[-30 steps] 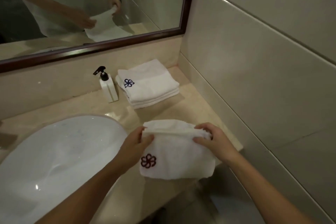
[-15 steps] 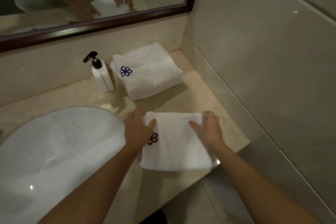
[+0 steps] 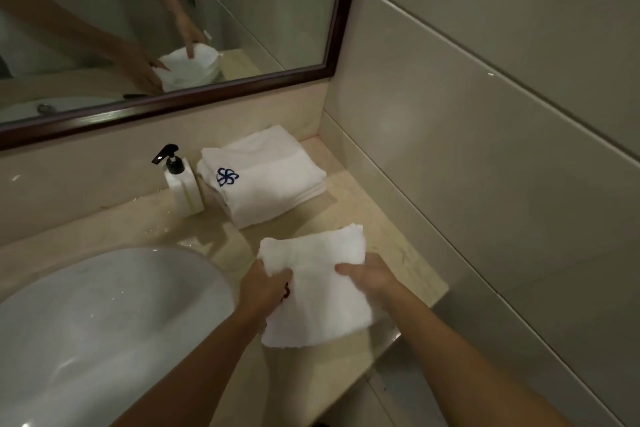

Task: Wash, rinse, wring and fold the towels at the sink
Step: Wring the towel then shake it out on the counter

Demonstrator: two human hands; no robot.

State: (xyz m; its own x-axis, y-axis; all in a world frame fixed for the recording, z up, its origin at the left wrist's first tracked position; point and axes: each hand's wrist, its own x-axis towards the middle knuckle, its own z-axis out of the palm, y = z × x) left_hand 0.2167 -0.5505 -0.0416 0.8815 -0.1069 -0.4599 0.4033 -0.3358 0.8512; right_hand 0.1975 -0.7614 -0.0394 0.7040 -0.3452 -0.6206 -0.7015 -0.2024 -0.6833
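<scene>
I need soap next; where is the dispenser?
The soap dispenser stands at the counter's back, under the mirror, between the sink and the folded towel stack.

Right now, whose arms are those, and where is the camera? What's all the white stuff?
No machine here: the arms belong to a person wearing a camera on their head, so you look down as they do. The left hand and the right hand both grip a folded white towel with a red mark, over the beige counter. Behind it lies a stack of folded towels with a blue flower mark, and beside that a soap pump bottle. The big white bowl on the left is the sink. The mirror above shows the same hands and towel.
</scene>
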